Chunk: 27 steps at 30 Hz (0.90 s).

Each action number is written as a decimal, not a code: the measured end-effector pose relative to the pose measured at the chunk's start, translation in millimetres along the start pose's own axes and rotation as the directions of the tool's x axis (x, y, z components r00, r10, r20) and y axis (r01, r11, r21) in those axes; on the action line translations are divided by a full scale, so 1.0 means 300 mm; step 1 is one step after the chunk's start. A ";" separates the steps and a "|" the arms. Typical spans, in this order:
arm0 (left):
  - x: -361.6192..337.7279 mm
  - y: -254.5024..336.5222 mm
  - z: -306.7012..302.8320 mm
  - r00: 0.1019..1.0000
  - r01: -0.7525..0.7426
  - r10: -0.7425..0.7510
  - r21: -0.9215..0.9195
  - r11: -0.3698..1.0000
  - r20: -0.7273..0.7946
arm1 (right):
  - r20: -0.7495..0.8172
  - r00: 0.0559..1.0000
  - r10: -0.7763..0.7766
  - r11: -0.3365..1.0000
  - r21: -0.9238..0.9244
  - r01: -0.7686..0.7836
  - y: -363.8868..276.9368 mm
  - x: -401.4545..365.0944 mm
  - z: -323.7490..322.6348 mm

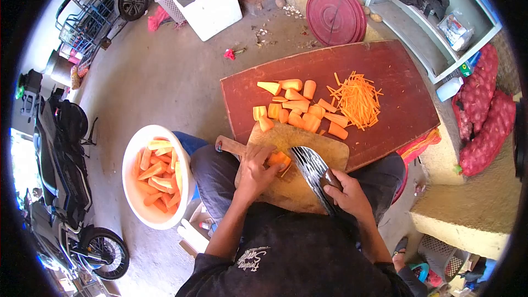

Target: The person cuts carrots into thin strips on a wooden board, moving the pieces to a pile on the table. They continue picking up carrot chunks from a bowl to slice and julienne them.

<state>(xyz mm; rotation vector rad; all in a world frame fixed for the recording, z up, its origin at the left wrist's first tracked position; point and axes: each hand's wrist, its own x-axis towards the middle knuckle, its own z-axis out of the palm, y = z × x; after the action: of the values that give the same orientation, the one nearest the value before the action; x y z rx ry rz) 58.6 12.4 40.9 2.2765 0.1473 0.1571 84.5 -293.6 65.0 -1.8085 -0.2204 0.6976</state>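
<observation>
My right hand [349, 193] is wrapped round the dark handle of a broad-bladed kitchen knife [312, 171], whose blade lies over the wooden cutting board [297, 190]. On the left side of the board, my left hand [256, 166] presses its fingers on a cut piece of carrot [280, 159], a short way from the blade. The board rests across my lap and against the red-brown table [308, 66]. Several peeled carrot chunks [296, 105] lie just past the board. To their right is a heap of carrot sticks [358, 100].
A white bucket [127, 170] of peeled carrots stands at my left. A motorcycle [60, 159] is further left. Red net sacks [487, 110] and a shelf unit [410, 33] are at the right. Beyond the table are a dark red round lid [333, 15] and a white foam box [214, 14].
</observation>
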 end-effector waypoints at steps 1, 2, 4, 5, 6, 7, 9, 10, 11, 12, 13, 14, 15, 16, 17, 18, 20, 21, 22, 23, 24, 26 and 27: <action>-0.008 -0.007 0.000 0.998 -0.058 0.059 0.034 0.998 -0.020 | 0.004 1.000 0.008 1.000 -0.005 -0.008 -0.010 0.001 0.002; -0.016 -0.018 0.004 0.992 -0.115 0.118 0.070 0.991 -0.040 | -0.003 0.999 -0.035 0.999 -0.014 0.035 -0.022 0.003 0.007; -0.042 -0.037 0.024 0.981 -0.179 0.185 0.095 0.979 -0.064 | -0.016 0.993 -0.119 0.993 -0.030 0.118 -0.046 0.003 0.022; -0.060 -0.040 0.048 0.979 -0.188 0.194 0.081 0.979 -0.068 | 0.002 0.993 -0.119 0.990 -0.072 0.118 -0.058 0.005 0.025; -0.072 -0.039 0.063 0.977 -0.198 0.203 0.066 0.978 -0.071 | 0.019 0.993 -0.116 0.987 -0.113 0.117 -0.072 0.012 0.025; -0.078 -0.042 0.070 0.977 -0.197 0.200 0.048 0.979 -0.073 | 0.034 0.993 -0.113 0.981 -0.154 0.117 -0.084 0.016 0.026; -0.081 -0.048 0.080 0.977 -0.198 0.198 0.014 0.980 -0.079 | 0.018 0.984 -0.179 0.972 -0.151 0.179 -0.103 0.019 0.038; -0.084 -0.047 0.088 0.970 -0.228 0.229 0.021 0.973 -0.082 | 0.011 0.977 -0.212 0.966 -0.151 0.212 -0.109 0.022 0.042; -0.091 -0.045 0.100 0.962 -0.256 0.258 0.028 0.966 -0.086 | 0.032 0.975 -0.218 0.966 -0.132 0.220 -0.102 0.033 0.046; -0.100 -0.034 0.107 0.955 -0.282 0.284 0.035 0.959 -0.089 | 0.055 0.973 -0.223 0.967 -0.112 0.227 -0.095 0.047 0.053; -0.114 -0.020 0.114 0.952 -0.289 0.290 0.031 0.957 -0.099 | 0.077 0.971 -0.228 0.968 -0.091 0.235 -0.093 0.058 0.060; -0.128 -0.002 0.120 0.948 -0.297 0.298 0.027 0.954 -0.107 | 0.095 0.969 -0.227 0.968 -0.088 0.235 -0.097 0.069 0.066; -0.136 0.010 0.122 0.945 -0.307 0.308 0.023 0.951 -0.114 | 0.111 0.968 -0.226 0.968 -0.084 0.235 -0.122 0.081 0.076; -0.142 0.008 0.123 0.948 -0.296 0.296 0.018 0.955 -0.114 | 0.125 0.967 -0.223 0.969 -0.080 0.234 -0.135 0.088 0.081; -0.146 0.004 0.122 0.952 -0.284 0.284 0.015 0.959 -0.116 | 0.128 0.969 -0.213 0.971 -0.080 0.224 -0.133 0.096 0.081; -0.145 0.006 0.116 0.955 -0.272 0.271 0.013 0.962 -0.121 | 0.133 0.970 -0.204 0.973 -0.081 0.216 -0.125 0.109 0.082; -0.144 0.009 0.098 0.957 -0.231 0.234 0.039 0.972 -0.171 | 0.105 0.968 -0.227 0.970 -0.070 0.234 -0.102 0.126 0.093; -0.143 0.012 0.089 0.957 -0.208 0.215 0.051 0.977 -0.196 | 0.068 0.964 -0.256 0.964 -0.058 0.260 -0.092 0.128 0.104; -0.140 0.008 0.087 0.960 -0.177 0.182 0.043 0.983 -0.214 | 0.030 0.958 -0.284 0.957 -0.047 0.285 -0.086 0.128 0.110; -0.136 0.003 0.085 0.961 -0.147 0.151 0.035 0.989 -0.231 | 0.014 0.959 -0.284 0.957 -0.052 0.284 -0.084 0.126 0.109; -0.127 0.006 0.080 0.962 -0.118 0.120 0.025 0.993 -0.247 | -0.004 0.959 -0.284 0.957 -0.057 0.283 -0.095 0.121 0.105; -0.109 0.016 0.070 0.958 -0.099 0.106 0.039 0.994 -0.265 | -0.035 0.959 -0.281 0.957 -0.079 0.277 -0.105 0.110 0.097; -0.102 0.021 0.066 0.957 -0.089 0.098 0.044 0.995 -0.275 | -0.047 0.960 -0.278 0.957 -0.097 0.272 -0.104 0.102 0.092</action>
<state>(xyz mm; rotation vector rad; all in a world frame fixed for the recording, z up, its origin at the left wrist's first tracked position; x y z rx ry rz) 32.0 -11.3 30.9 2.2844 0.1882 0.5276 99.6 -245.9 77.6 -1.8353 -0.4599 0.4408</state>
